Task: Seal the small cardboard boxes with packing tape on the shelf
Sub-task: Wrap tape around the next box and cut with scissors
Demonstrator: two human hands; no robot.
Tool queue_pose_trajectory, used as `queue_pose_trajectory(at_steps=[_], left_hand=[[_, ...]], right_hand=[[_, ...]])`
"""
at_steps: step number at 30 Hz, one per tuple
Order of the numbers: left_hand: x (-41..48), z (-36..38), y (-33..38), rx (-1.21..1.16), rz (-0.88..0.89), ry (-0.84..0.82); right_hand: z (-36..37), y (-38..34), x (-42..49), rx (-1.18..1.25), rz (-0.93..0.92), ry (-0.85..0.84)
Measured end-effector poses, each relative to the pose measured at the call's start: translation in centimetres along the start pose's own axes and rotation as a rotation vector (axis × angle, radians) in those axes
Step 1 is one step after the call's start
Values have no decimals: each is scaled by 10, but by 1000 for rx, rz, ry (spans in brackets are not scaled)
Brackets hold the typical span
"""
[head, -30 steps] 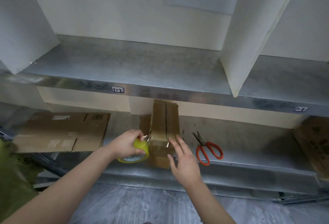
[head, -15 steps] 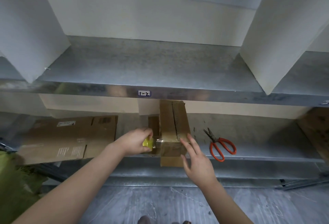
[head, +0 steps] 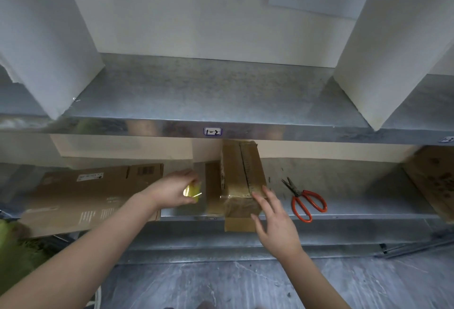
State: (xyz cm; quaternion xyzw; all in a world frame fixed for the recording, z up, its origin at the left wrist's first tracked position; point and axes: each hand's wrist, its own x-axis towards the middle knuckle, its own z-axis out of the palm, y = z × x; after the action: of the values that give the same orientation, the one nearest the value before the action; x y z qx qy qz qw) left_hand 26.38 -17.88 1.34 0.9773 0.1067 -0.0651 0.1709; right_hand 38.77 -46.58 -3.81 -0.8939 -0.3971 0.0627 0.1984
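Standing on the lower shelf (head: 356, 193), a sheet of dull, mottled galvanised metal, the small cardboard box (head: 242, 173) is long and narrow, its far end tucked under the lip of the upper shelf (head: 196, 92). A dark seam runs lengthwise between its two top flaps. Glossy clear tape wraps the near end and runs down the front face, wrinkled and catching the light, and a plain brown flap hangs just below the shelf edge.

The left hand (head: 172, 191) is curled round a yellow tape roll (head: 192, 191), gripping it just left of the box. Whether a strip runs taut from the roll to the box, I cannot tell. The right hand (head: 272, 215) is relaxed with fingers straight and spread, its fingertips resting on the taped near right corner of the box.

To the right, apart from the box, lie scissors (head: 307, 200) with dark blades parted and orange looped handles. To the left a flattened carton (head: 86, 198) with printed marks and a white sticker lies flat on the same shelf. More brown cardboard (head: 434, 181) leans in at the far right. A small label (head: 212, 131) sticks to the upper shelf's shiny front edge, and smooth white panels (head: 383, 51) stand upright as dividers above.
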Motion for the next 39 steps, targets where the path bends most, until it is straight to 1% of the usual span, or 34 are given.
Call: queue_pose_trajectory(at_steps=[2, 4, 6, 7, 9, 11, 13, 14, 16, 18, 20, 24, 26, 28, 30, 32, 34, 37, 38, 39], left_hand=[[-4, 5, 6, -79, -16, 25], [-8, 8, 10, -133, -3, 81], [-14, 8, 14, -151, 17, 125], [-18, 8, 17, -145, 27, 139], [-25, 5, 22, -139, 44, 161], [-31, 2, 26, -142, 62, 198], [-37, 0, 28, -139, 81, 233], [-40, 0, 28, -140, 83, 247], [-46, 1, 28, -145, 73, 272], [-50, 5, 26, -149, 53, 307], [-54, 8, 21, -167, 14, 318], [-67, 17, 8, -259, -28, 216], [-75, 24, 0, -339, -85, 201], [-81, 28, -8, -387, -127, 204], [-80, 29, -15, -330, -122, 199], [-75, 30, -22, -237, -116, 197], [-67, 31, -28, -184, -140, 203], [-54, 32, -37, -118, -202, 219], [-50, 34, -37, -94, -212, 227], [-46, 38, -37, -70, -217, 234]], right_hand=[[-2, -9, 0, -75, -22, 93], [-8, -23, 4, -120, -112, 203], [-12, -45, 10, -93, -209, 252], [-13, -58, 13, -61, -235, 252], [-11, -87, 21, 28, -223, 186], [-4, -108, 28, 152, -157, 63], [4, -122, 34, 275, -88, -9], [7, -127, 36, 337, -56, -15], [12, -135, 38, 419, -20, 26], [18, -140, 38, 476, -20, 68], [23, -143, 39, 535, -23, 65], [31, -141, 43, 607, 5, 68], [34, -137, 45, 660, 33, 59], [36, -136, 46, 657, 10, 20], [39, -138, 47, 554, -43, -21], [40, -141, 46, 468, -56, -23], [41, -143, 42, 469, -54, 12], [44, -148, 31, 483, -120, 32], [45, -148, 31, 528, -89, 36], [46, -146, 34, 600, -7, 36]])
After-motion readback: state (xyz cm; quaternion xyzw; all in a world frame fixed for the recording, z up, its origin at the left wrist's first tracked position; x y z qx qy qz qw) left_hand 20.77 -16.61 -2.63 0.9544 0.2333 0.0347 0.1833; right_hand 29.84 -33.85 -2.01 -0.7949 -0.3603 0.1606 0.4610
